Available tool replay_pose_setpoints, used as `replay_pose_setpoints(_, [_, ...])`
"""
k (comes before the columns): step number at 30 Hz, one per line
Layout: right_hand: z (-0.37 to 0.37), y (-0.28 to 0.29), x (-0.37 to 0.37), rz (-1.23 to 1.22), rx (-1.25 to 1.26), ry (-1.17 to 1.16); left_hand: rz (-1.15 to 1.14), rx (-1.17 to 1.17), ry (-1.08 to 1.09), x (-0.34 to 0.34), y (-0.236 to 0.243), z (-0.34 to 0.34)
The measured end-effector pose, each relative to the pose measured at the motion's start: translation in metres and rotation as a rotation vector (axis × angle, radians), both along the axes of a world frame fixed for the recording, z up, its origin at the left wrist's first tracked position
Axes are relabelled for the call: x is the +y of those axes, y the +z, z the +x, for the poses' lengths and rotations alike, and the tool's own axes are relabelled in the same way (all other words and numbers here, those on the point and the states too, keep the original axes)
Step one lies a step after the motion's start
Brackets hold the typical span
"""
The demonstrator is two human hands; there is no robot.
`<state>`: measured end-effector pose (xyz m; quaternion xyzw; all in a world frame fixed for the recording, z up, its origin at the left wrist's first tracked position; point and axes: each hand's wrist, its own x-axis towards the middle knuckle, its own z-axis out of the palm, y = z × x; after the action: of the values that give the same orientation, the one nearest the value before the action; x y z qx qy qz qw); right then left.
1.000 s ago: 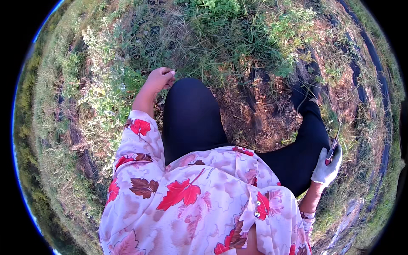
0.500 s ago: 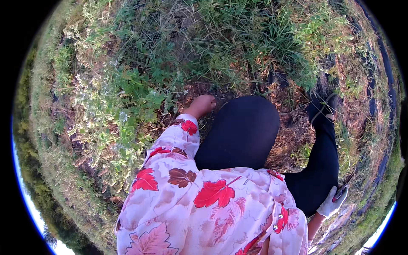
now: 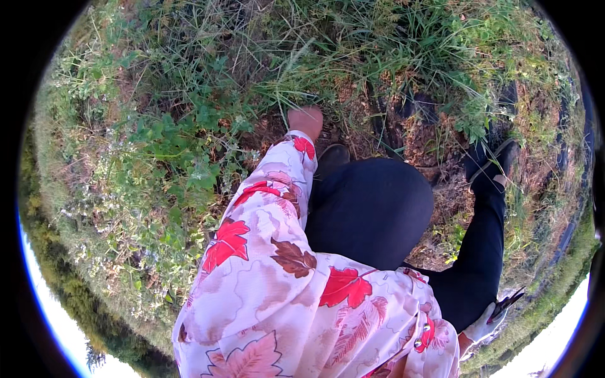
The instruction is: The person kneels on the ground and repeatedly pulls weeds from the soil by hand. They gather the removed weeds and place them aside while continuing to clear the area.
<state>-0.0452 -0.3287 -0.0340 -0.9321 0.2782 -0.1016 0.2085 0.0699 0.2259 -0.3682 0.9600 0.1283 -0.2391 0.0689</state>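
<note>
My bare left hand is low among the weeds, just ahead of my bent knee. Its fingers are curled closed at the base of some grass stems, and the fingertips are mostly hidden. My right hand, in a pale glove, is beside my right thigh at the lower right. It is closed around a dark pair of pruning shears, whose narrow tips point up and outward. Part of the shears is covered by the hand.
Dense grass grows ahead, with leafy weeds to the left. Dark strips of ground cover show between reddish-brown dry litter. My dark shoe rests at the right, and my bent knee fills the middle.
My left hand has reached forward and slightly right, from beside the knee to the grass. My right hand with the shears has shifted slightly lower in view.
</note>
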Motion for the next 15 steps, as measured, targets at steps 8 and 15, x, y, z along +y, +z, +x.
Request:
replay_pose_setpoints(8, [0.001,0.001,0.003,-0.015,-0.012,0.013,-0.298,0.205,-0.019,-0.006,-0.004,-0.065])
replay_pose_setpoints(15, [-0.007,-0.01,-0.018,0.142,-0.083,-0.005,-0.339,0.069,0.023,0.005,0.031,-0.1])
